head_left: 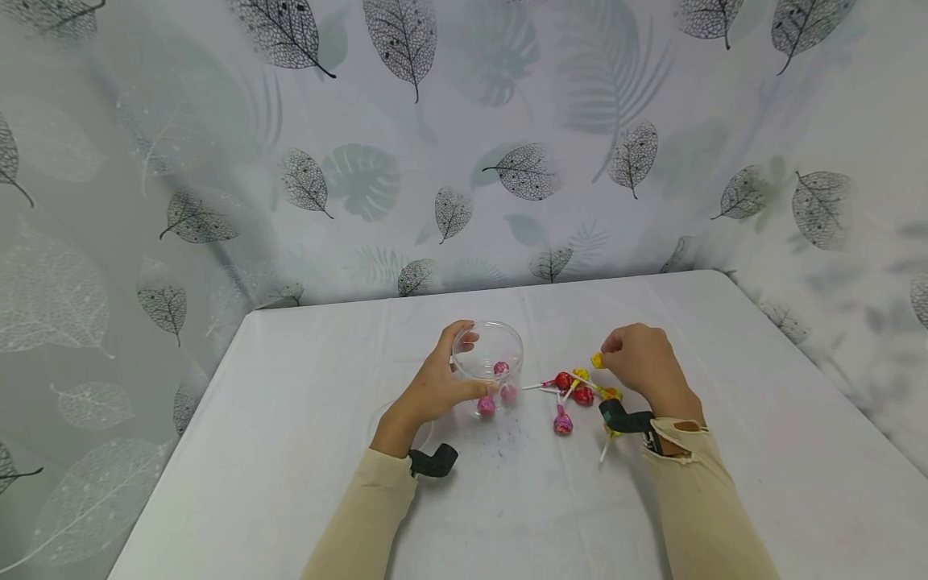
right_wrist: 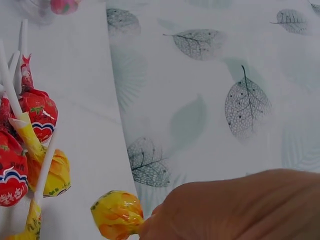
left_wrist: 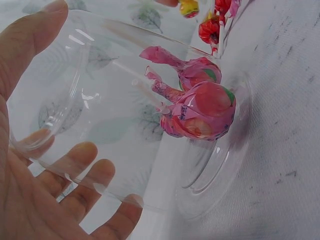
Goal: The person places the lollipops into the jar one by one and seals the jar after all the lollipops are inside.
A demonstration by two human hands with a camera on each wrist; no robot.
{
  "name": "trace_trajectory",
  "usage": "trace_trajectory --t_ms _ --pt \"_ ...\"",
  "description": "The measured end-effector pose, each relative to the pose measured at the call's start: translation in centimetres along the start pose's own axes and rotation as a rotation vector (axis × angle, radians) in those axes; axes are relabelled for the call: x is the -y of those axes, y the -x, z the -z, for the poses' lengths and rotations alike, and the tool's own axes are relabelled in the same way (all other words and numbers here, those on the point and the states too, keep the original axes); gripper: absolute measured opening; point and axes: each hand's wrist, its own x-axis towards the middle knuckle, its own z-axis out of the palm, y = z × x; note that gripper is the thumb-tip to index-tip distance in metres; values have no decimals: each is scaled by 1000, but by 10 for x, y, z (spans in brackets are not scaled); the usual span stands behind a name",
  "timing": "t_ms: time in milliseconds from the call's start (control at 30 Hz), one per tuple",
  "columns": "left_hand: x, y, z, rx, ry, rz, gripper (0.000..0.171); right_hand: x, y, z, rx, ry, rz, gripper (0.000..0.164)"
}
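My left hand (head_left: pixel 433 385) gripped a clear cup (head_left: pixel 482 354); my right hand (head_left: pixel 644 358) pinched a yellow lollipop (head_left: pixel 598 361), well inside the table edge (head_left: pixel 803 366).

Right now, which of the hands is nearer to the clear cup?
Left. The left hand grips the clear cup; the right hand is away to its right, near the loose lollipops, pinching a yellow lollipop.

R hand (right_wrist: pixel 220 212), btm R, grips a round, glossy yellow-wrapped lollipop (right_wrist: pixel 116 214) near its wrapper neck, stick hidden. At L, round red-wrapped lollipops (right_wrist: pixel 41 114) and further yellow-wrapped lollipops (right_wrist: pixel 56 174), w/ crossing white sticks (right_wrist: pixel 46 162), lie clustered on a white cloth-covered table (right_wrist: pixel 82 85); a pink-wrapped ball (right_wrist: pixel 64 5), upper L, is part. cropped. Bkgd: white fabric w/ grey & green leaf print (right_wrist: pixel 200 135).
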Motion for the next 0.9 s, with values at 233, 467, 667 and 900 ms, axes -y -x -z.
trace_trajectory --t_ms 233,467,667,900 --pt "-1 1 1 4 -3 2 100 3 0 -3 -147 -40 40 15" --pt "-1 1 1 4 3 10 100 5 1 -5 -223 -86 85 13" --pt "-1 1 1 2 6 9 100 11 3 -5 -260 -147 125 13" --pt "-3 1 1 1 10 24 100 25 6 -3 -296 -223 158 12"
